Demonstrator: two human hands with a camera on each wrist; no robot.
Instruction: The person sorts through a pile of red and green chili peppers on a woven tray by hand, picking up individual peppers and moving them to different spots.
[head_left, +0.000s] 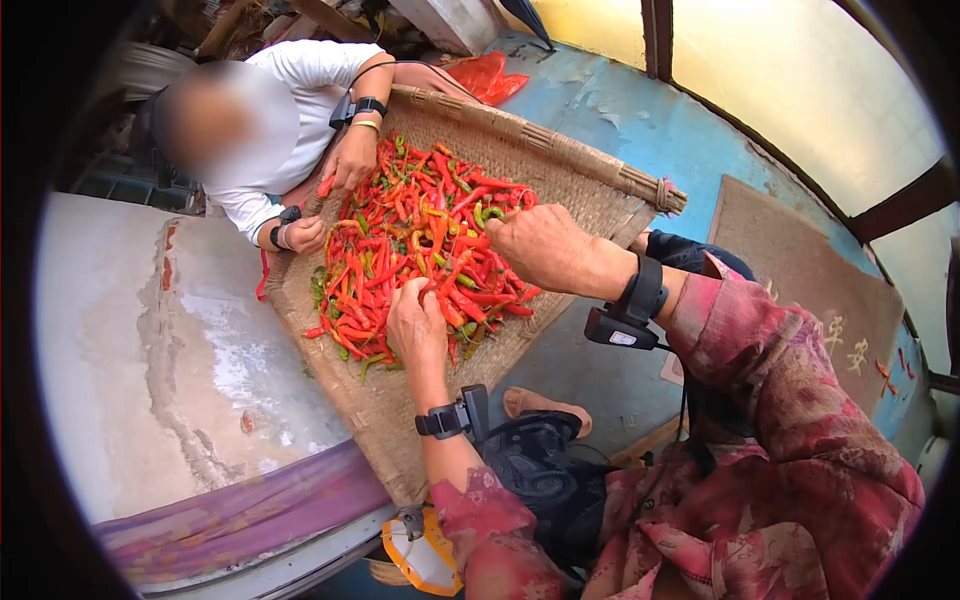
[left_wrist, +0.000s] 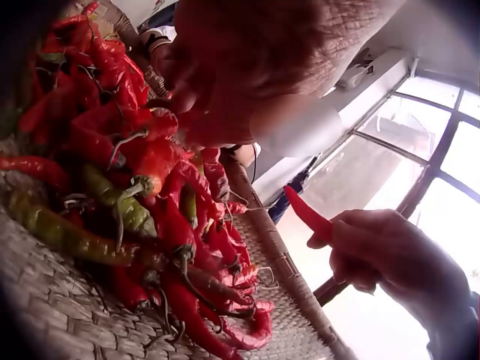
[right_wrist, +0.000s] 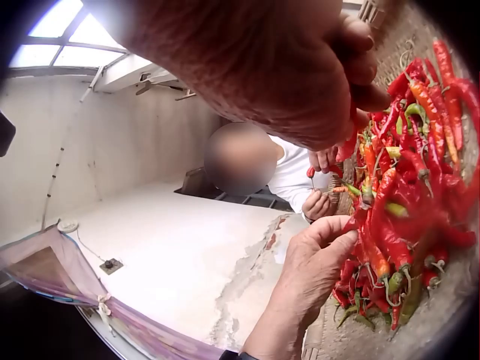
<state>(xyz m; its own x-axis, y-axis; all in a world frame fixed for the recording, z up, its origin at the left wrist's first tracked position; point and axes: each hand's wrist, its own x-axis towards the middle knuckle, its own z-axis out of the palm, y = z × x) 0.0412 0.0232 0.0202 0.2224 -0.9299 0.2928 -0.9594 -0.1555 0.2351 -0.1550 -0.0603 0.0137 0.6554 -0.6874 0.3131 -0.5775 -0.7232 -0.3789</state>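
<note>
A heap of red, orange and green chili peppers [head_left: 430, 250] lies on a woven tray [head_left: 345, 400]. My left hand [head_left: 418, 325] is at the near side of the heap, thumb and forefinger pinching a red chili, seen best in the right wrist view. Over the right side of the heap is my right hand [head_left: 545, 248]. In the left wrist view it holds up a slim red chili [left_wrist: 306, 213] between thumb and fingers. Several chilies around my left hand have curled stems and wrinkled skins.
Across the tray sits another person in a white top [head_left: 305, 110], hands [head_left: 352, 158] at the heap's far edge. A rolled rim [head_left: 590, 150] borders the tray. On the left is a worn pale surface [head_left: 200, 350]; a brown mat [head_left: 800, 270] lies on the blue floor.
</note>
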